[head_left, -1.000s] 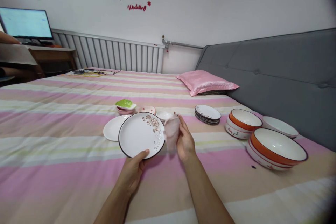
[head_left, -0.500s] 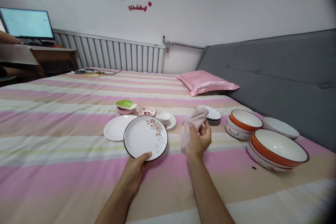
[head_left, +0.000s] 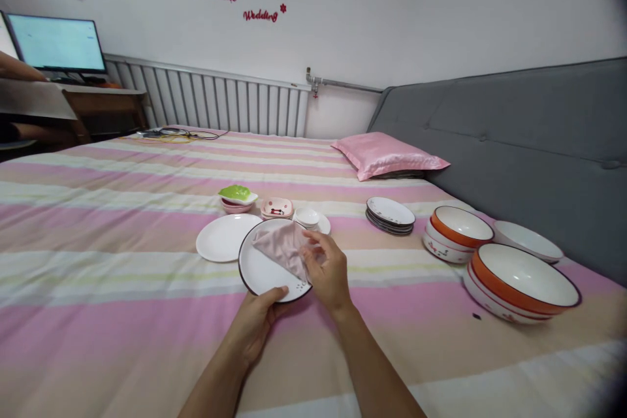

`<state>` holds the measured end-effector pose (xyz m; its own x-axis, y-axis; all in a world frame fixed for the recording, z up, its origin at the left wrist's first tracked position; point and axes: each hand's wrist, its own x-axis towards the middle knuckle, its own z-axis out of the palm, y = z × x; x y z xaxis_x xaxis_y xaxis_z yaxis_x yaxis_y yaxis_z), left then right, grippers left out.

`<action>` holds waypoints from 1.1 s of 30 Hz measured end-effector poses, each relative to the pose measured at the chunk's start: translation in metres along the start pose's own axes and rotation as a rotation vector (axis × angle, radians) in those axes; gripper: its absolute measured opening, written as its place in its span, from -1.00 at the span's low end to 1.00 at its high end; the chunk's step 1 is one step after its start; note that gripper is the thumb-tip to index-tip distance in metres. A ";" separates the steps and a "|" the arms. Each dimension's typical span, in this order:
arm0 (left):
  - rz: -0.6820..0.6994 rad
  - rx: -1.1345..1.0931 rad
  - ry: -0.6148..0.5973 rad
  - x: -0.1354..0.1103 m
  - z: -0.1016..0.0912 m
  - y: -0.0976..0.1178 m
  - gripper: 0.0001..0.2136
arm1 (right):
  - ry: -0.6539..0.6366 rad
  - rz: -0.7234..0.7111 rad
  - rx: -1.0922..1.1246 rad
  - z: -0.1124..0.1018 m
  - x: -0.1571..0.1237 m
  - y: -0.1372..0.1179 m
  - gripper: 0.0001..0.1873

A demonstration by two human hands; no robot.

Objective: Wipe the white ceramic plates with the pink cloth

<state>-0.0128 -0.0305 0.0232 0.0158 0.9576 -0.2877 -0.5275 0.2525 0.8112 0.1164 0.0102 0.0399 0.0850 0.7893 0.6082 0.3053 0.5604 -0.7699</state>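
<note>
My left hand (head_left: 255, 323) grips the near rim of a white plate with a dark rim (head_left: 262, 273), held tilted above the striped bed. My right hand (head_left: 327, 272) presses a pale pink cloth (head_left: 281, 246) onto the plate's face, fingers closed on the cloth. The cloth hides the plate's flower pattern.
Behind the held plate lie a plain white plate (head_left: 223, 244), a green dish on pink bowls (head_left: 236, 194), a small patterned bowl (head_left: 277, 208) and a cup on saucers (head_left: 307, 216). To the right: stacked small plates (head_left: 390, 213), orange-rimmed bowls (head_left: 522, 281), a pink pillow (head_left: 388, 153), a grey headboard (head_left: 514, 144).
My right hand brought the cloth from the right, clear of the plate, down onto the plate's face. The left hand kept holding the plate.
</note>
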 end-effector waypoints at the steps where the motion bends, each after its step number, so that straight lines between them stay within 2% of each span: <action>1: 0.000 -0.001 0.002 0.000 0.000 0.000 -0.44 | 0.013 0.016 -0.045 0.000 0.000 0.002 -0.68; 6: 0.018 0.042 0.003 -0.002 0.002 -0.001 -0.42 | -0.050 0.148 -0.156 0.008 -0.003 0.005 -0.37; 9: 0.017 0.110 -0.018 -0.003 0.002 -0.003 -0.42 | -0.022 0.211 -0.182 0.010 -0.004 0.005 -0.23; 11: 0.005 0.134 -0.033 -0.004 0.001 -0.005 -0.42 | 0.008 0.217 -0.199 0.009 -0.003 0.006 -0.20; 15: -0.027 0.152 -0.057 -0.005 0.000 -0.009 -0.45 | 0.059 0.187 -0.205 0.004 0.000 0.007 -0.31; 21: -0.035 0.168 -0.088 -0.007 0.003 -0.011 -0.43 | 0.124 0.028 -0.206 -0.005 0.002 -0.006 -0.78; 23: -0.039 0.139 -0.073 -0.007 0.004 -0.009 -0.40 | 0.069 -0.014 -0.161 -0.007 0.003 -0.017 -0.85; 25: -0.032 0.092 -0.069 -0.007 0.005 -0.008 -0.37 | -0.042 0.007 -0.028 -0.010 0.002 -0.027 -0.85; 27: -0.016 0.052 -0.086 -0.007 0.005 -0.006 -0.37 | -0.229 0.076 0.136 -0.011 0.001 -0.034 -0.79; 30: 0.002 0.031 -0.080 -0.006 0.004 -0.003 -0.52 | -0.557 0.225 0.372 -0.010 -0.001 -0.034 -0.68; 31: 0.002 0.031 -0.059 -0.006 0.003 -0.003 -0.57 | -0.604 0.278 0.420 -0.008 -0.002 -0.031 -0.66; 32: 0.004 0.029 -0.037 -0.005 0.003 -0.003 -0.61 | -0.591 0.321 0.434 -0.007 -0.002 -0.027 -0.66; 33: 0.004 0.025 -0.017 -0.005 0.003 -0.003 -0.62 | -0.518 0.351 0.404 -0.006 -0.001 -0.023 -0.68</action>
<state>-0.0091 -0.0352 0.0236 0.0283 0.9608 -0.2757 -0.5062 0.2516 0.8249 0.1147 -0.0050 0.0576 -0.3755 0.8999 0.2216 -0.0386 0.2237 -0.9739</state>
